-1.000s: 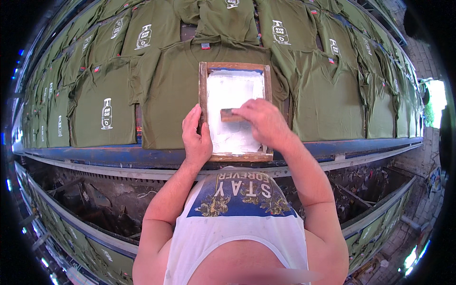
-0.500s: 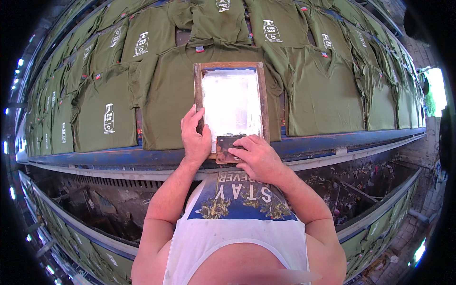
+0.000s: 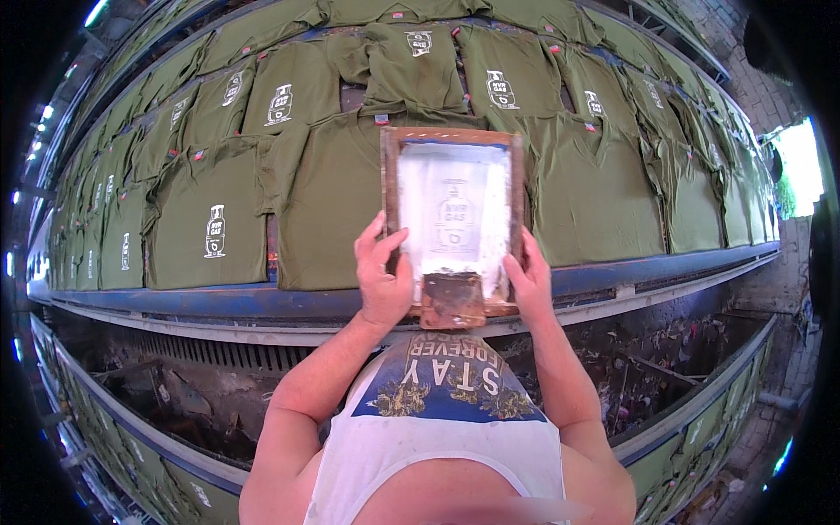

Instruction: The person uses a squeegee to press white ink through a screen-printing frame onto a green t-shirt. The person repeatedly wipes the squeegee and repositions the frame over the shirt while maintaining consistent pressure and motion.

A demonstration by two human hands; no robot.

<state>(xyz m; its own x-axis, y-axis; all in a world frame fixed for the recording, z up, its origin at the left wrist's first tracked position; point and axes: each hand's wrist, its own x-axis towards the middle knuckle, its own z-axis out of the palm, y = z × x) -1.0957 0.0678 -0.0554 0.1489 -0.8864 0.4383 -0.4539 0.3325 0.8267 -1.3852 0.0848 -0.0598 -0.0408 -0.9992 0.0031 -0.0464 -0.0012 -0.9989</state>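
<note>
- The left hand point(image 3: 382, 284) grips the left side of a wooden printing frame point(image 3: 453, 140), thumb on the inner face and fingers wrapped round the edge.
- The right hand point(image 3: 528, 282) clamps the right side of the same frame, fingers curled behind the wood.
- The frame is near the front edge of the table, over the middle green shirt point(image 3: 337, 201), its mesh coated white with a faint bottle-shaped design showing through. Whether it rests on the shirt or is lifted slightly cannot be told.
- A brown scraper point(image 3: 452, 299) lies inside the frame at its near end, between the two hands.
- The long table point(image 3: 219, 302) has a blue front edge and curves away on both sides; it is covered with rows of green shirts laid flat.
- Shirts to the left, such as the printed shirt point(image 3: 208, 229), carry a white bottle-shaped print; the shirts to the right point(image 3: 595, 188) in the front row are plain.
- Below the table edge is a dark, cluttered trough point(image 3: 175, 394), and another row of green cloth runs along the lower rim.
- Daylight enters at an opening point(image 3: 801, 166) on the far right beside a brick wall.
</note>
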